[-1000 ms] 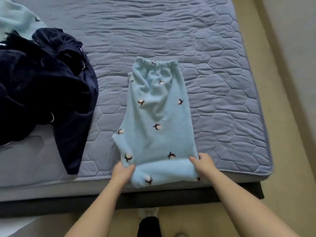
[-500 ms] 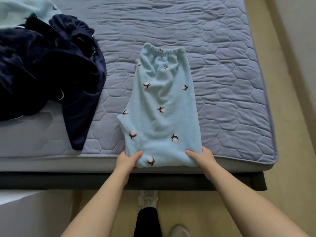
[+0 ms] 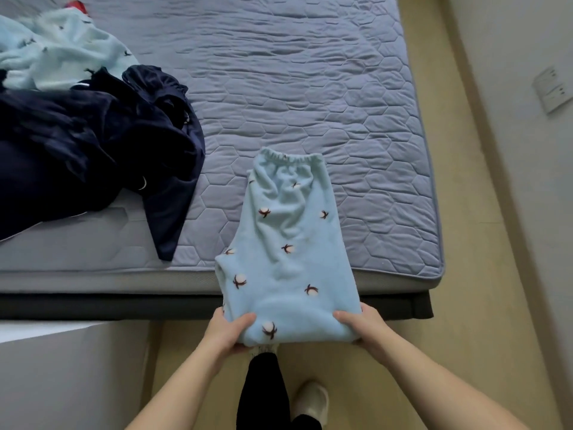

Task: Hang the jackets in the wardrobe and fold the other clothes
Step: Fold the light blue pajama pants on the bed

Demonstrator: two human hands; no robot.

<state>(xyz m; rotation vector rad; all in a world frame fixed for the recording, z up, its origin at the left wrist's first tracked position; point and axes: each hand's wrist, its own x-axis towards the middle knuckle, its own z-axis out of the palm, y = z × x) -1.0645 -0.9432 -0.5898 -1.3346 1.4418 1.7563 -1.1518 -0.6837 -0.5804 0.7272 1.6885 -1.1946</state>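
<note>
Bare forearms (image 3: 186, 383), black trouser leg (image 3: 263, 389), pale shoe (image 3: 310, 401)

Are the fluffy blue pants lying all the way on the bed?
No, the near end of the pants sticks out past the bed, gripped by the left hand and right hand.

A pale blue is shown by the fleece trousers (image 3: 288, 243), over which a scattered pattern of white cotton bolls on dark brown sprigs is spread. The bed cover (image 3: 310, 88) is coloured a muted grey-blue and is quilted in hexagons, replaced by wavy lines farther off. A deep navy, without pattern, is seen on the heaped garment (image 3: 93, 156). The same pale blue with small dark motifs is carried by the second fleece garment (image 3: 55, 54) behind it, and a spot of red (image 3: 76, 6) is seen at the top edge. The bed base (image 3: 93, 305) is dark grey, the floor (image 3: 465, 336) a sandy beige. The trouser leg (image 3: 263, 383) below is black, the slipper (image 3: 310, 401) cream.
</note>
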